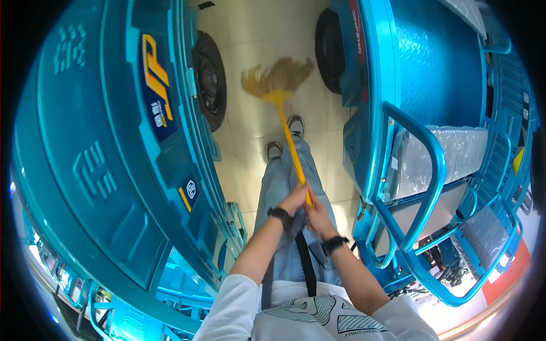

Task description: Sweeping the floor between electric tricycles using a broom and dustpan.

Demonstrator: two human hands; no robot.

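Note:
A mop with a yellow handle (290, 138) slants down and forward from my hands. Its tan, stringy head (280, 79) is fanned out on the floor past my shoes and smeared by motion. My left hand (294, 199) is wrapped round the upper part of the handle. Just below it in the picture, my right hand (319, 217) grips the handle near its top end, close against the left one. Both wrists carry dark bands.
Pale tiled floor (242, 139) runs between two teal cargo vehicles. The left one's side panel (85, 148) and wheel (209, 79) flank the aisle. On the right stand a wheel (330, 51), a plastic-wrapped seat (441, 159) and a tubular rail (435, 170) close to my right arm.

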